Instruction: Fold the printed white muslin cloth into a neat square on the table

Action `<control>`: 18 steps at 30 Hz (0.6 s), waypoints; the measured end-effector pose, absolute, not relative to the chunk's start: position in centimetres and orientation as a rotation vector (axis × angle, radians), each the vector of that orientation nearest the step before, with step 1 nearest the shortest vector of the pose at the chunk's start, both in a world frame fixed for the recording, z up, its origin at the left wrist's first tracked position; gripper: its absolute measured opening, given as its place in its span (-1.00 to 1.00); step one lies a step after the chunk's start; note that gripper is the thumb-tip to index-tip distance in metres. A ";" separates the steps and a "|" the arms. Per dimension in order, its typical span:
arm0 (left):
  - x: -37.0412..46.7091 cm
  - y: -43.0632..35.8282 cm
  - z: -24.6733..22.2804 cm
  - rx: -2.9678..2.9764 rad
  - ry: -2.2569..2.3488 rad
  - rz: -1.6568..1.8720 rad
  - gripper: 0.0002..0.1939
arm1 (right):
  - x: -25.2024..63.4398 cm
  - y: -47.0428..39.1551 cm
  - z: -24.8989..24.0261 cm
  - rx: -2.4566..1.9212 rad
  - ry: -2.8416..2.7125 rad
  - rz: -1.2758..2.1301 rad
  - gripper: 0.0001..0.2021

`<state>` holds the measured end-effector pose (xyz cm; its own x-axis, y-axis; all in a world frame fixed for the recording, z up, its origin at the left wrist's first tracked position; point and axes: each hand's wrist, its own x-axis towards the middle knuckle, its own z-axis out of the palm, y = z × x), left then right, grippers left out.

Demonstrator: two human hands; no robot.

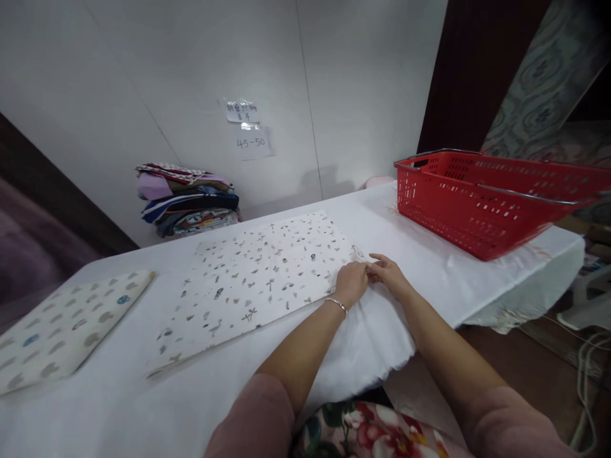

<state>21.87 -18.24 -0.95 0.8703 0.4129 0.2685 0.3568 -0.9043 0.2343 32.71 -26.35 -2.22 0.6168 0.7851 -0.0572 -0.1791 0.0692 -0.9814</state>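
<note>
A white cloth (272,273) printed with small grey and brown figures lies folded flat in a long rectangle on the table. At its right end my left hand (352,283), with a bracelet at the wrist, is closed on the near right corner of the cloth. My right hand (389,277) meets it there, thumb and fingertips pinched at the same edge, while one finger sticks out. The cloth is slightly bunched between the two hands, and the fingertips partly hide it.
A second folded cloth (71,324) with grey shapes lies at the left. The red shopping basket (458,210) with metal handles stands at the right on the white-covered table (200,407). Folded clothes (191,200) are stacked against the wall, below paper notes (255,142).
</note>
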 end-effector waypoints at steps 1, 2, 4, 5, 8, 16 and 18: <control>21.8 -18.3 -1.1 2.851 0.592 0.481 -0.80 | 32.7 -26.3 -2.2 -1.297 -0.579 0.801 -0.57; 21.7 -18.3 -1.2 2.839 0.588 0.494 -0.78 | 32.7 -26.3 -2.3 -1.287 -0.574 0.810 -0.58; 21.5 -18.4 -1.4 2.830 0.582 0.507 -0.76 | 32.9 -26.3 -2.3 -1.287 -0.559 0.813 -0.59; 21.4 -18.5 -1.4 2.833 0.584 0.505 -0.74 | 32.9 -26.3 -2.4 -1.299 -0.551 0.808 -0.59; 21.0 -18.5 -1.3 2.858 0.605 0.475 -0.71 | 33.2 -26.2 -2.6 -1.361 -0.521 0.763 -0.60; 16.6 -16.6 -0.8 2.886 0.533 0.390 -0.76 | 33.7 -26.2 -2.7 -1.537 -0.461 0.635 -0.60; 15.0 -15.8 -0.8 2.867 0.515 0.401 -0.78 | 33.7 -26.2 -2.7 -1.564 -0.466 0.619 -0.59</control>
